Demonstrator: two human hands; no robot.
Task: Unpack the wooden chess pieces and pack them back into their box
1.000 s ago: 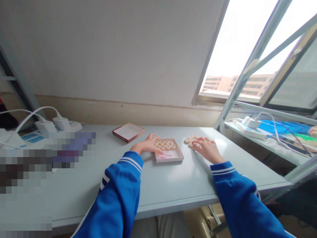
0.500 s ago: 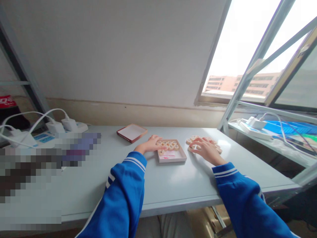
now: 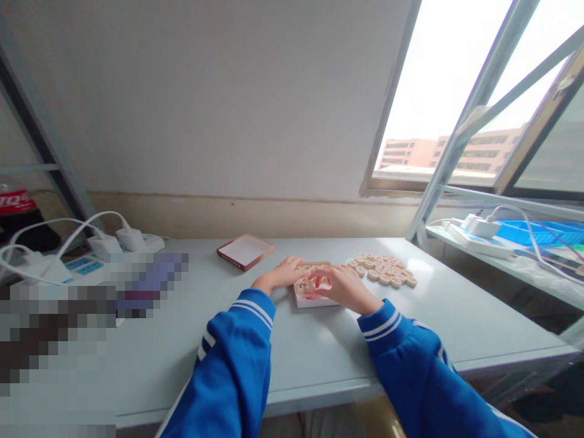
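Note:
A shallow white box [image 3: 314,302] lies on the desk in front of me, with round wooden Chinese chess pieces [image 3: 302,285] inside. My left hand [image 3: 288,271] grips its left side, fingers lying over the rim. Over the box's open middle is my right hand [image 3: 341,286], thumb and fingers curved in a pinch around a Chinese chess piece that is mostly hidden by the fingers. To the right, a flat cluster of loose pieces [image 3: 383,269] lies on the desk. The far part of the box's contents is partly covered by my hands.
A box lid [image 3: 245,250] with a dark red side lies inside-up behind my left hand. White chargers and cables on a power strip [image 3: 152,243] sit at the left, near a cola bottle [image 3: 18,204]. A metal frame and a side shelf [image 3: 515,261] stand at the right.
My right hand has moved left from the cluster of loose pieces to above the box. My left hand stays at the box's left side. The view has shifted slightly.

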